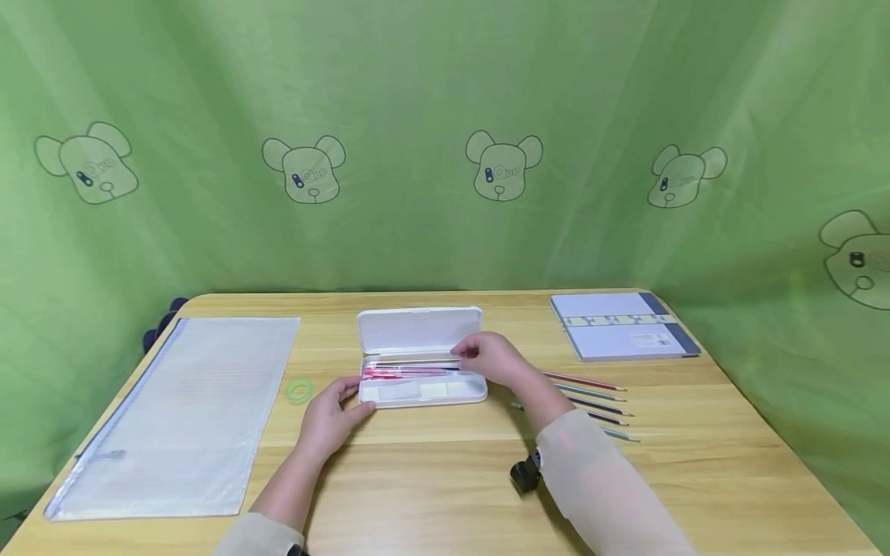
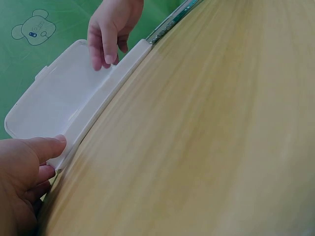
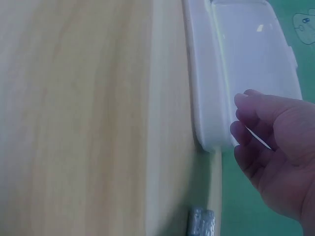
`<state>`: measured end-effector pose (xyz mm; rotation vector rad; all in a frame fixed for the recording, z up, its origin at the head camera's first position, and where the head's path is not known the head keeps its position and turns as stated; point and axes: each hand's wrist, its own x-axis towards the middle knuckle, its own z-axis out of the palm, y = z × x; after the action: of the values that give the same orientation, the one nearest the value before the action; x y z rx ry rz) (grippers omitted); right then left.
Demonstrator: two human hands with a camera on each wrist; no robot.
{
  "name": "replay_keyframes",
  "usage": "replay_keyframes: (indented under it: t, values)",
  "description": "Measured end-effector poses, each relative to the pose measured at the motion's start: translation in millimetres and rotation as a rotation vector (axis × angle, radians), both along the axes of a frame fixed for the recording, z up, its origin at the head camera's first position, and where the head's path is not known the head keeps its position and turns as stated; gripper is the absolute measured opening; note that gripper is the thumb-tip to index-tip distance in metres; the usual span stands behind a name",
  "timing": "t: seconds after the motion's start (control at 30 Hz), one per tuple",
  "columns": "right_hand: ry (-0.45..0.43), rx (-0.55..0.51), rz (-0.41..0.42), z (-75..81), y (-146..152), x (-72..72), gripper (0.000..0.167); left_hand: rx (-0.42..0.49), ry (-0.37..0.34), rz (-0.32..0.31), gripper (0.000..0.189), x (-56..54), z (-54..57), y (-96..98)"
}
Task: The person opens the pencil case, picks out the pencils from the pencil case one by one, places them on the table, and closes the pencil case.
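Directly right of left hand (touching): pencil case.

The wood-grain table is occupied by an open white pencil case. To the case's left are laid a green ring and, farther out, a translucent pouch; to its right, several pencils and a notebook.

Left hand on the left, thumb and fingers gripping; right hand farther out, fingers loosely curled, its forearm slanting in from the near right!
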<state>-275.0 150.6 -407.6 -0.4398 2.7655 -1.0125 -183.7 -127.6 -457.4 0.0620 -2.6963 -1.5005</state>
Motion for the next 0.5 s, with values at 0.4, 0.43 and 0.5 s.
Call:
replay_keyframes:
  t: [0.4, 0.43, 0.5]
  values:
    - [-0.008, 0.164, 0.048, -2.7, -10, -5.4, 0.019, -0.001, 0.006, -0.006, 0.05, -0.7, -1.4, 0.2]
    - [-0.008, 0.173, 0.048, -2.5, -11, -5.6, 0.019, -0.001, 0.006, -0.006, 0.05, -0.7, -1.6, 0.0]
    - [-0.007, 0.192, 0.048, -2.3, -12, -6.9, 0.019, 0.0, 0.004, -0.004, 0.05, -0.9, -1.8, -0.3]
